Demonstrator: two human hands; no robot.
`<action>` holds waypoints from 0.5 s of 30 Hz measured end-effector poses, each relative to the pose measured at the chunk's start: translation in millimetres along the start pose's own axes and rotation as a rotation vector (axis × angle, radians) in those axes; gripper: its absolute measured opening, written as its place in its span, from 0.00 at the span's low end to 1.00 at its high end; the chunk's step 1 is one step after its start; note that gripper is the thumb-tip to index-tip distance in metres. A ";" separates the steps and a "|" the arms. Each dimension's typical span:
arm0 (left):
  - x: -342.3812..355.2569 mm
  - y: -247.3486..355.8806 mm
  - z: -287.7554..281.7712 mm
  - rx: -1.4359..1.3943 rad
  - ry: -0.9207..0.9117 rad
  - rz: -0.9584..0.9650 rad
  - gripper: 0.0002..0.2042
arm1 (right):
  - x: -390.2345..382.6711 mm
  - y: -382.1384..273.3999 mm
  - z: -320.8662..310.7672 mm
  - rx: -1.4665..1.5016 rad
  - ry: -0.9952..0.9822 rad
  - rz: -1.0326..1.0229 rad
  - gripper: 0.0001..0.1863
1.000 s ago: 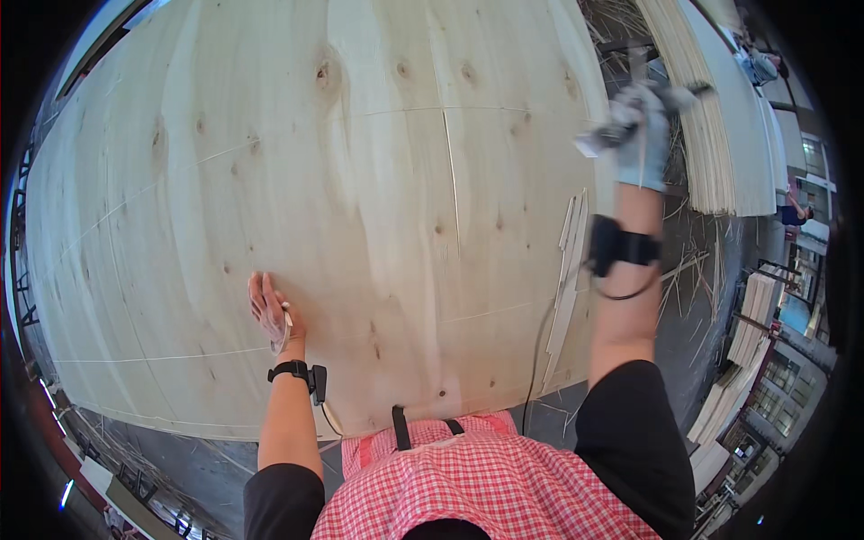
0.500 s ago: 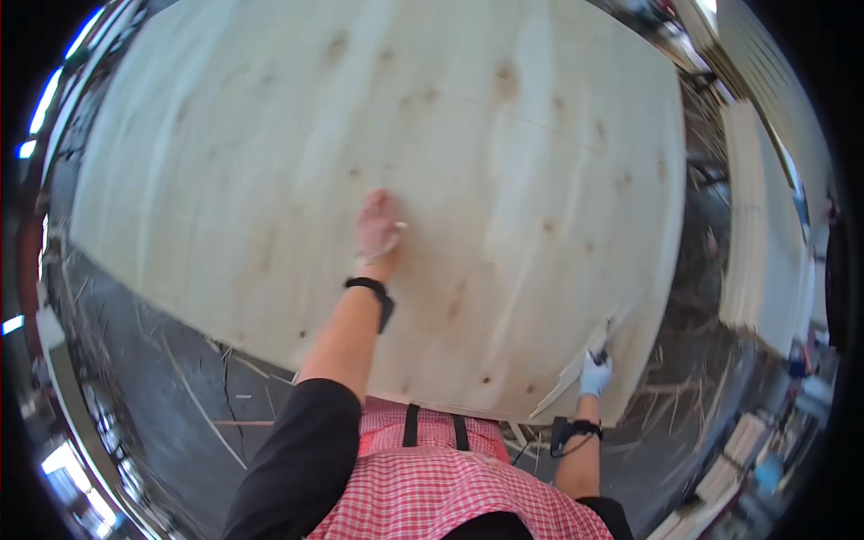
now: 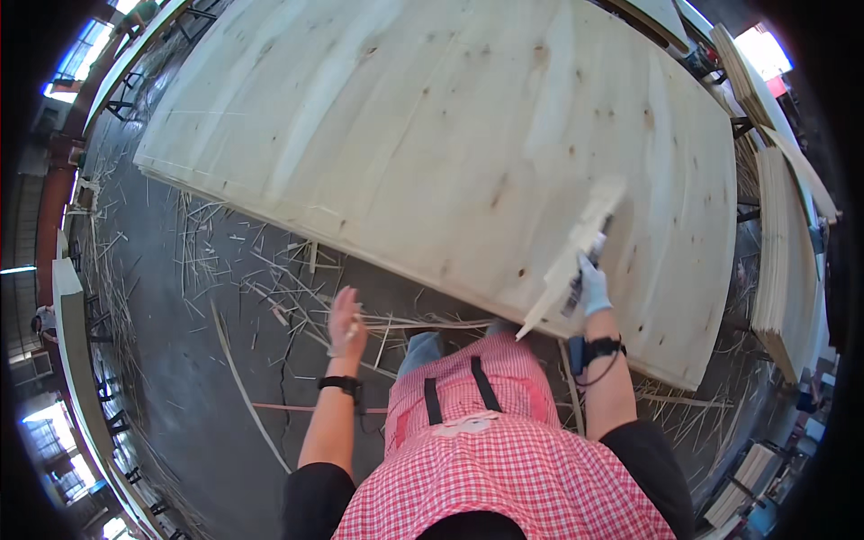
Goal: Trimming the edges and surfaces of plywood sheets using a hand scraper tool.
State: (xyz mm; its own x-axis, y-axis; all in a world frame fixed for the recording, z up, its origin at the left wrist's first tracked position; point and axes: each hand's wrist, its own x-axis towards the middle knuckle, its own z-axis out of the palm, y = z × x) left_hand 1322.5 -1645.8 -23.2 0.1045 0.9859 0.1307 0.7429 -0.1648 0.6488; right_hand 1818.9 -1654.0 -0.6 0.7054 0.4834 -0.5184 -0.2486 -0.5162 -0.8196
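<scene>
A large pale plywood sheet (image 3: pixel 432 162), marked with knots and streaks, lies in front of me on top of a stack. My right hand (image 3: pixel 592 288), in a white glove, is closed over the sheet's near right part. It holds a slim dark tool (image 3: pixel 573 292) whose exact kind I cannot make out, with a ragged strip of wood veneer (image 3: pixel 565 270) along it. My left hand (image 3: pixel 346 326) hangs in the air off the sheet's near edge, above the floor. Its fingers are stretched out, nothing is in them, and something whitish wraps the palm.
Thin wood offcuts (image 3: pixel 297 297) litter the dark floor (image 3: pixel 180 387) at the left. Stacked boards (image 3: pixel 778 261) stand at the right. Another long stack (image 3: pixel 76 360) runs along the left side. The plywood's near edge crosses right by my legs.
My left hand has come off the sheet, back toward me. My right hand has risen with the veneer strip and tool. The view has shifted, showing more floor.
</scene>
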 end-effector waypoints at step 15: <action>354.4 -193.5 -173.4 0.412 0.052 -0.015 0.15 | -11.4 -59.6 259.9 -0.122 -0.115 -0.189 0.13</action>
State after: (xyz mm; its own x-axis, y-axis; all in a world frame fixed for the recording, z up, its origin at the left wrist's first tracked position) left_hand 1101.1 -1269.7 27.6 0.0654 0.9836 0.1682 0.9478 -0.1139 0.2979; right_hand 1653.2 -1444.9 -9.3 0.6500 0.6532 -0.3884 -0.0320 -0.4871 -0.8727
